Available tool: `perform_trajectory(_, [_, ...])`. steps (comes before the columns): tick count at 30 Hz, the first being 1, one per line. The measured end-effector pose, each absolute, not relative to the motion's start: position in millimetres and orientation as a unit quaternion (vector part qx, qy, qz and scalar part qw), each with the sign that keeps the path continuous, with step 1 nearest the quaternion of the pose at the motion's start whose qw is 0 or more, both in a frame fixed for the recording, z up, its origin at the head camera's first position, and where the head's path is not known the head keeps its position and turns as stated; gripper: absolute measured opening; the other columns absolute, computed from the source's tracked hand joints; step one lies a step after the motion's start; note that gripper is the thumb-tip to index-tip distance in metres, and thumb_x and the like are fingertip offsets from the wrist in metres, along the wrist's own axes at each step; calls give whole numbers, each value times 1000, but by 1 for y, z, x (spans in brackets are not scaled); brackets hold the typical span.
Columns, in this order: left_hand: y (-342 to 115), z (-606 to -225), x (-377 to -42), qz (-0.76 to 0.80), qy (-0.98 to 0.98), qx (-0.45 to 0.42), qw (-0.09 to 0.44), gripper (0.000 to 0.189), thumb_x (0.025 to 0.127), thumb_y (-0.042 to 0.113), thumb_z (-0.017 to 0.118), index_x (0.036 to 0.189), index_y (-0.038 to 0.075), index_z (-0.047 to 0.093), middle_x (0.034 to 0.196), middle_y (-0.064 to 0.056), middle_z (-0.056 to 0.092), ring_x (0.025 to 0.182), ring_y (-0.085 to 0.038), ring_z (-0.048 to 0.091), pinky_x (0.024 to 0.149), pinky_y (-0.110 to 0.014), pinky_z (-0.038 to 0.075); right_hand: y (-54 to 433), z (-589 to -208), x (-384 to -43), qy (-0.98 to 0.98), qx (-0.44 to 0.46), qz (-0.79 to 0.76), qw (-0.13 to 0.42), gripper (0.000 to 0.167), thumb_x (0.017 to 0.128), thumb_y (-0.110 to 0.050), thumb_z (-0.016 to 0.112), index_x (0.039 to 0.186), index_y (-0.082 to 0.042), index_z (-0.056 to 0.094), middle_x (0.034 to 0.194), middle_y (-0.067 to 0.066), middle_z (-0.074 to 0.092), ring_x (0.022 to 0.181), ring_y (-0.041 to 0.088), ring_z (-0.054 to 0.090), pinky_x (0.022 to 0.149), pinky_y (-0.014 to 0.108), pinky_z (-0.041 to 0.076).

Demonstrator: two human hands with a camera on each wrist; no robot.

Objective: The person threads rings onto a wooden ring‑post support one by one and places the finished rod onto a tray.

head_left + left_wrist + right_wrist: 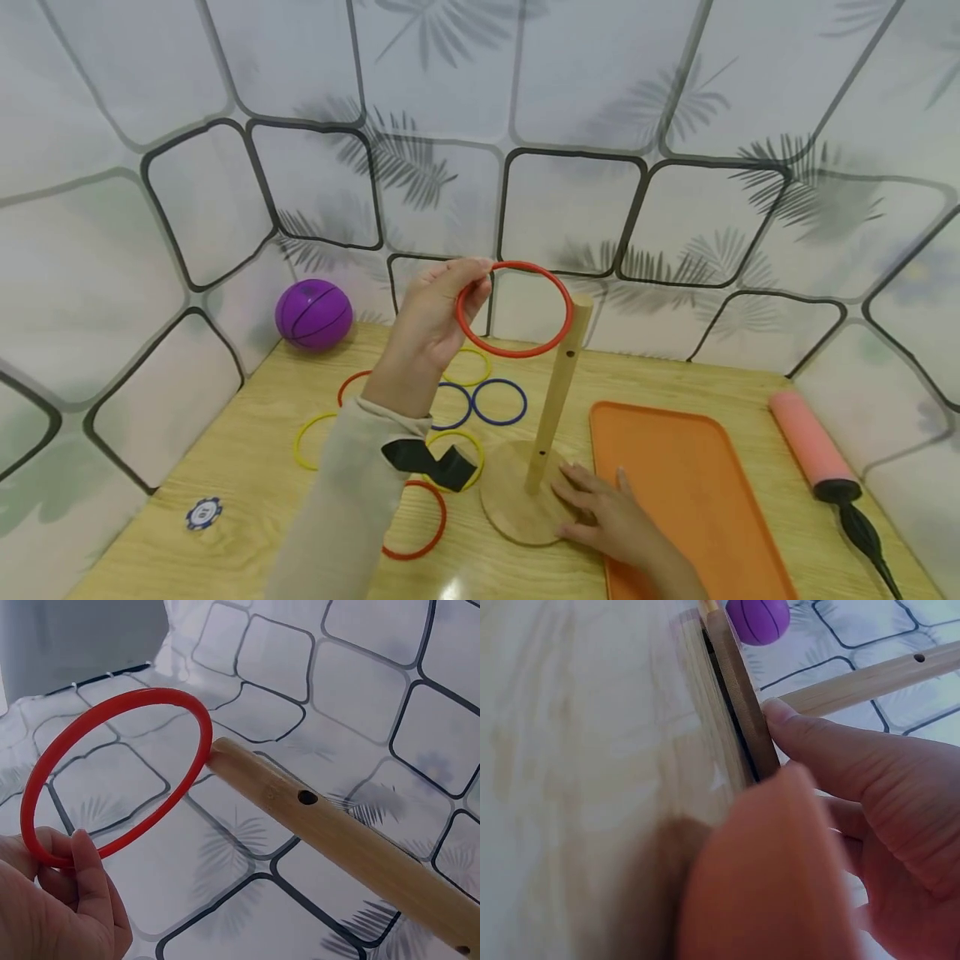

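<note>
My left hand [437, 327] pinches a red ring [517, 354] between thumb and fingers, up near the top of a wooden post [555, 400]. In the left wrist view the ring's far side [205, 727] meets or overlaps the post's tip [225, 754]; the post does not pass through the ring. The post rises from a round wooden base [506, 500]. My right hand [615, 518] rests on the base's right edge with fingers extended, and the right wrist view puts its thumb [784, 712] at the rim. Part of that hand is hidden there behind the tray's blurred orange edge [772, 847].
Left of the base lie blue rings [500, 423], yellow rings [467, 384] and red rings [444, 517], some partly behind my left arm. An orange tray [675, 475] lies right, with a pink hand pump [813, 442] beyond. A purple ball [313, 314] and poker chip [204, 513] are left.
</note>
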State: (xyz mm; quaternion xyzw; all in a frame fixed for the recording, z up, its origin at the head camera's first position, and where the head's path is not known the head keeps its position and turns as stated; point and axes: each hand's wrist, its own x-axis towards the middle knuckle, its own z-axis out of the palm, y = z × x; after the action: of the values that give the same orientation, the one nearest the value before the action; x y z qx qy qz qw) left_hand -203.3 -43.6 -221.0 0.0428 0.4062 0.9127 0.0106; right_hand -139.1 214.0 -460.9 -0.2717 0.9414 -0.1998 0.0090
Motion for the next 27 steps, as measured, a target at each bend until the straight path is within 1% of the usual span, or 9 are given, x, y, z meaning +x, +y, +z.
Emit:
perform_trajectory(4, [-42, -218, -203, 921, 389, 35, 6, 18, 86, -6, 62, 70, 2, 65, 70, -4, 59, 58, -8, 57, 60, -12, 50, 213, -460, -139, 940, -274, -202, 9, 66, 82, -56, 62, 132, -14, 57, 142, 10, 45, 130, 34, 41, 100, 74, 6])
perform_trajectory(6, [-40, -216, -202, 920, 391, 37, 6, 18, 87, -6, 60, 72, 2, 66, 72, -4, 59, 59, -8, 57, 60, -13, 50, 213, -460, -139, 940, -273, -203, 8, 66, 81, -56, 62, 132, -14, 57, 142, 9, 45, 130, 34, 41, 100, 74, 6])
perform_trajectory(9, [-34, -215, -202, 918, 393, 44, 8, 15, 87, -6, 60, 75, 1, 66, 74, -5, 60, 59, -8, 58, 61, -13, 51, 213, -461, -139, 941, -271, -203, 4, 66, 81, -55, 63, 131, -13, 58, 142, 10, 46, 130, 34, 42, 100, 74, 7])
perform_trajectory(13, [-26, -219, -201, 920, 390, 40, 18, 15, 87, -6, 60, 75, 0, 68, 71, -5, 60, 58, -8, 58, 60, -13, 51, 213, -462, -138, 939, -275, -204, 1, 64, 81, -54, 64, 130, -12, 59, 141, 11, 47, 129, 34, 43, 99, 74, 8])
perform_trajectory(16, [-21, -225, -200, 920, 389, 25, 28, 14, 86, -6, 61, 75, 0, 66, 69, -4, 59, 59, -8, 58, 60, -13, 51, 213, -462, -137, 939, -275, -207, 8, 65, 81, -54, 64, 130, -12, 58, 141, 11, 46, 129, 35, 42, 100, 74, 6])
perform_trajectory(22, [-12, -240, -199, 913, 407, 27, 29, 22, 88, -6, 59, 70, 6, 64, 76, -4, 60, 61, -7, 58, 63, -13, 51, 214, -461, -138, 939, -271, -210, 14, 65, 81, -54, 64, 131, -12, 58, 142, 11, 46, 130, 36, 41, 100, 74, 6])
perform_trajectory(27, [-7, -254, -195, 896, 440, 44, 38, 18, 88, -4, 61, 75, 7, 67, 84, -6, 62, 68, -9, 59, 68, -16, 52, 214, -460, -138, 940, -267, -212, 17, 65, 81, -53, 65, 131, -12, 58, 142, 10, 45, 130, 35, 40, 101, 73, 6])
